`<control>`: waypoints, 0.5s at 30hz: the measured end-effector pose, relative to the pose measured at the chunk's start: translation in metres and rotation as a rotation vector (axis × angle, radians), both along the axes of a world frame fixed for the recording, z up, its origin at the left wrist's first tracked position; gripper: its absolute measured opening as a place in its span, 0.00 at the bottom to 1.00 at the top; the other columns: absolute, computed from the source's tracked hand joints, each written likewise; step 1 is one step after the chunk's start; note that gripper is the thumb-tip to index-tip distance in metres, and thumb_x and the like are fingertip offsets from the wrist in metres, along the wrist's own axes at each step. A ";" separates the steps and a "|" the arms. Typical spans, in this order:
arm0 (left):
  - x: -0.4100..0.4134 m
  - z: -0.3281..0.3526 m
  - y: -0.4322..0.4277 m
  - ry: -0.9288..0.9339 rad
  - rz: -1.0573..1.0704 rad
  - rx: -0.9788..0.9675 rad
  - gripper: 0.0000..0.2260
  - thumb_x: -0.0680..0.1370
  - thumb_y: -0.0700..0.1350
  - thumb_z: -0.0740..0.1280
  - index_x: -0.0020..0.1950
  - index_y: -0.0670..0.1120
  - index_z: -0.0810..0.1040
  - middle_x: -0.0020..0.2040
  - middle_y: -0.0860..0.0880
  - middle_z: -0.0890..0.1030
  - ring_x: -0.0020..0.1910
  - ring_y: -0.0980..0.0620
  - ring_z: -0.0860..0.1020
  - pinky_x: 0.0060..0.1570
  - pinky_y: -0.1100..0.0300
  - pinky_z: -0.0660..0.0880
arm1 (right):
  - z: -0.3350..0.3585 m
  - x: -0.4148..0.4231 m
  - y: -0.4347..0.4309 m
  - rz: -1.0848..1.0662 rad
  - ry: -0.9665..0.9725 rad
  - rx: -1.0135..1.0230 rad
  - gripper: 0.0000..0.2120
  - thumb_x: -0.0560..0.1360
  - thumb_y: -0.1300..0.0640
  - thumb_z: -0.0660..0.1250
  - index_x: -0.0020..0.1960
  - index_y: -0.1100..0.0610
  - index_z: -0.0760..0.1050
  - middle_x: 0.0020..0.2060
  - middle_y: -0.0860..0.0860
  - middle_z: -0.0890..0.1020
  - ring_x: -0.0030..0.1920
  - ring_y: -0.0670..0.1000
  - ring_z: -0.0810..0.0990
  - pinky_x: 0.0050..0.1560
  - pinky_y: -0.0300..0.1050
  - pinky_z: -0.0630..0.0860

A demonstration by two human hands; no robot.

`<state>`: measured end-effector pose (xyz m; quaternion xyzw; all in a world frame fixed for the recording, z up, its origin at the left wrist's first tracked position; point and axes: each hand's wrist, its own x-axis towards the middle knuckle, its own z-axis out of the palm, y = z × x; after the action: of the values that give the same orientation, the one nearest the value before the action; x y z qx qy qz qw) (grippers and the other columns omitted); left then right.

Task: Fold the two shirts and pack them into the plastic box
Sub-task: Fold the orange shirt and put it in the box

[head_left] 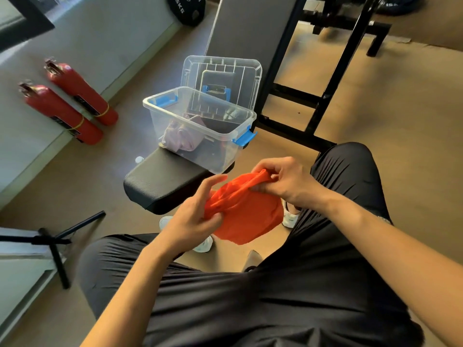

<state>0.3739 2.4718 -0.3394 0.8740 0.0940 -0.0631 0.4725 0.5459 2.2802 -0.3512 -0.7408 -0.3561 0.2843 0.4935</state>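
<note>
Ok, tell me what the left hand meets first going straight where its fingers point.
The left hand grips the orange shirt, so that comes first; past it, probably the plastic box at its near corner, though depth is unclear.

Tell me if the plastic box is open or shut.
Open. The plastic box has no cover on top; its lid stands propped behind it, and a pinkish cloth lies inside.

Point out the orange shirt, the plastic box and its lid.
orange shirt [253,222], head view, on its lower flat fold.
plastic box [220,156], head view, on its clear front wall.
lid [220,78], head view, on its centre panel.
</note>
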 end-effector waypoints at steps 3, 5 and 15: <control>0.003 -0.005 -0.008 0.033 0.069 0.132 0.38 0.70 0.62 0.72 0.77 0.63 0.60 0.61 0.53 0.81 0.56 0.52 0.81 0.56 0.51 0.79 | -0.001 -0.007 0.009 -0.020 -0.004 0.043 0.08 0.73 0.53 0.76 0.50 0.56 0.84 0.41 0.49 0.85 0.45 0.51 0.82 0.48 0.51 0.81; 0.010 -0.010 -0.018 -0.033 0.109 0.199 0.32 0.70 0.67 0.71 0.71 0.58 0.71 0.55 0.55 0.82 0.52 0.55 0.81 0.51 0.53 0.79 | 0.001 -0.011 0.014 -0.028 -0.009 0.058 0.09 0.73 0.53 0.76 0.50 0.56 0.83 0.41 0.52 0.85 0.45 0.54 0.82 0.49 0.54 0.81; 0.015 -0.010 -0.017 -0.155 0.517 -0.425 0.21 0.73 0.58 0.72 0.50 0.40 0.82 0.41 0.44 0.79 0.41 0.51 0.75 0.44 0.51 0.72 | -0.005 -0.022 -0.010 0.042 0.202 0.047 0.31 0.71 0.51 0.77 0.71 0.44 0.70 0.55 0.52 0.82 0.57 0.47 0.83 0.59 0.42 0.79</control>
<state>0.3890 2.4549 -0.3496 0.7056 0.2612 0.1070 0.6500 0.5241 2.2698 -0.3560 -0.6889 -0.3265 0.3596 0.5380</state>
